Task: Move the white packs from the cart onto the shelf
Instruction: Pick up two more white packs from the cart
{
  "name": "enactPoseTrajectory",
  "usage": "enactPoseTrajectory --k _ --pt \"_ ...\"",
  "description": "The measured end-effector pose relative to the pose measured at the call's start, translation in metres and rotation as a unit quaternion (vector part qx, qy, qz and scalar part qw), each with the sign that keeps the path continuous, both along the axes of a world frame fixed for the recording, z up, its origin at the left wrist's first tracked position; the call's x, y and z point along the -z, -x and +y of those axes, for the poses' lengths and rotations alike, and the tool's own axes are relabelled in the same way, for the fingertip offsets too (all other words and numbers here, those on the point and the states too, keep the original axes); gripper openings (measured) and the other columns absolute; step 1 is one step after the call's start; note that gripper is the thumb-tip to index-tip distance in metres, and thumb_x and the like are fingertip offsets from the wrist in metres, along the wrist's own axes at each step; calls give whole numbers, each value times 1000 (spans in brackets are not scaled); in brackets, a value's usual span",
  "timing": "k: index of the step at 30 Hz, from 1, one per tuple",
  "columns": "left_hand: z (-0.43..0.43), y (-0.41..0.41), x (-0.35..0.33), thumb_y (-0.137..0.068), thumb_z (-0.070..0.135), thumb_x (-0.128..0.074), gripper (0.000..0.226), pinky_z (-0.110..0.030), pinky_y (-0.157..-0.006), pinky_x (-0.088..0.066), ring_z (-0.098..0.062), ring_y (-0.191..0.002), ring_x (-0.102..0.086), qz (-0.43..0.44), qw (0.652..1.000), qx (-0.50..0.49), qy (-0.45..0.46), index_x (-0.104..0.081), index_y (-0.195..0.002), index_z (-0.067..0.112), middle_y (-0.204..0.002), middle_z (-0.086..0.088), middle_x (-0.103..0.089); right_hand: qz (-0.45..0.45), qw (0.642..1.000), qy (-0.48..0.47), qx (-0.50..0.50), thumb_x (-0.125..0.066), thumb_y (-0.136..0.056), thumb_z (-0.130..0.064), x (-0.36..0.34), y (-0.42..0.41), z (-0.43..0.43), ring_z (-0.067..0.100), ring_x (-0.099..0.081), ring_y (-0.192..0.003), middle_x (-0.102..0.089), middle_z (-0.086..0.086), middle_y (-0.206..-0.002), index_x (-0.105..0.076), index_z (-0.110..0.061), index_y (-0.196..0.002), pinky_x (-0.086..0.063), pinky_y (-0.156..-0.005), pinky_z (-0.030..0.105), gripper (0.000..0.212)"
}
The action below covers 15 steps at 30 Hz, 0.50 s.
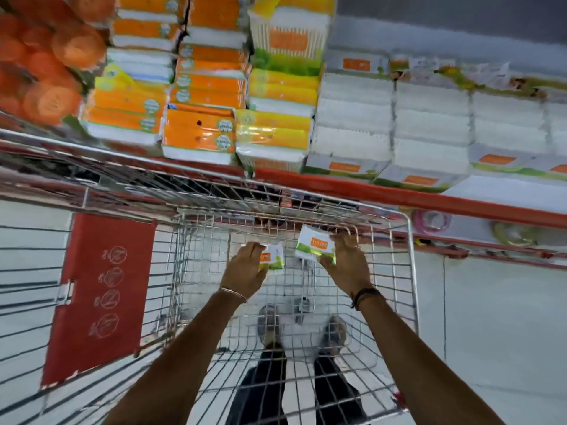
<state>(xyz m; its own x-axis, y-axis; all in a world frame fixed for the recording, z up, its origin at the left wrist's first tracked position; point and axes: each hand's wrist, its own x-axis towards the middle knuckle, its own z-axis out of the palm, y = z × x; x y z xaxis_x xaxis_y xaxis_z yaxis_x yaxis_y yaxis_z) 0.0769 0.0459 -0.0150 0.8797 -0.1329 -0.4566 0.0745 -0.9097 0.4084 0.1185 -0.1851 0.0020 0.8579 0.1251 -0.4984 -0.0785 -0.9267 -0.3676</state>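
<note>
Right now you are gripping one small white pack in each hand, low inside the wire cart.

Ahead of you, the long red-edged store shelf (429, 204) is carrying stacks of orange, yellow and white wrapped packs (352, 124), with bare white board showing at its right end. Just below it, the silver wire shopping cart (411, 271) is standing against the shelf edge, a red plastic flap with printed symbols (101, 296) lying at its left side. Your left hand (245, 271) is closing around a small white pack with an orange and green label (273, 256), partly covering it. Your right hand (346, 262) is clasping a second white pack with an orange label (316, 243), tilted, near the cart's far wall. Both packs are sitting apart from each other, well below the shelf.
</note>
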Motion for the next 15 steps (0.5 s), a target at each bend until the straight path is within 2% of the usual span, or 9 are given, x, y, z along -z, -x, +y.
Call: enactPoseTrajectory --k 3,6,8,10,13,15 --pt "2 -7 36 -86 28 -62 72 -41 -110 -36 -29 -135 -35 37 999 25 -32 -25 -144 5 -150 -15 -30 26 1000 16 6 -59 -90 -35 33 -10 6 32 -38 -134 -30 13 -152 -28 -8 -144 -39 -106 46 68" --pt "3 -12 60 -81 28 -69 86 -43 -115 -29 -28 -141 -26 50 995 41 -70 -18 -147 7 -154 -13 -25 38 998 55 -22 -59 -90 -39 55 -14 8 30 -26 -142 -24 12 -155 -20 -7 -147 -32 -112 46 77" --pt "3 -15 70 -76 29 -74 91 -43 -115 -27 -29 -139 -28 52 992 57 -101 -19 -146 7 -151 -12 -29 38 996 71 -42 -65 -86 -36 64 -17 8 31 -30 -139 -25 13 -154 -20 -8 -147 -33 -110 45 81" --pt "3 -20 74 -70 29 -79 89 -41 -112 -30 -29 -131 -37 39 989 66 -127 -28 -140 8 -142 -11 -39 37 995 77 -42 -72 -79 -33 68 -19 7 34 -39 -130 -31 14 -147 -24 -9 -144 -35 -105 45 84" --pt "2 -24 74 -58 27 -86 86 -38 -104 -39 -29 -119 -48 27 989 65 -128 -39 -126 6 -128 -12 -49 38 996 71 -30 -79 -70 -32 69 -17 5 36 -46 -119 -38 16 -137 -38 -9 -133 -37 -101 44 79" --pt "0 -19 71 -59 24 -85 79 -37 -97 -45 -29 -113 -53 36 990 65 -119 -41 -121 6 -122 -12 -54 21 998 58 -24 -80 -69 -26 66 -11 5 36 -46 -118 -40 18 -135 -42 -8 -128 -39 -99 42 72"
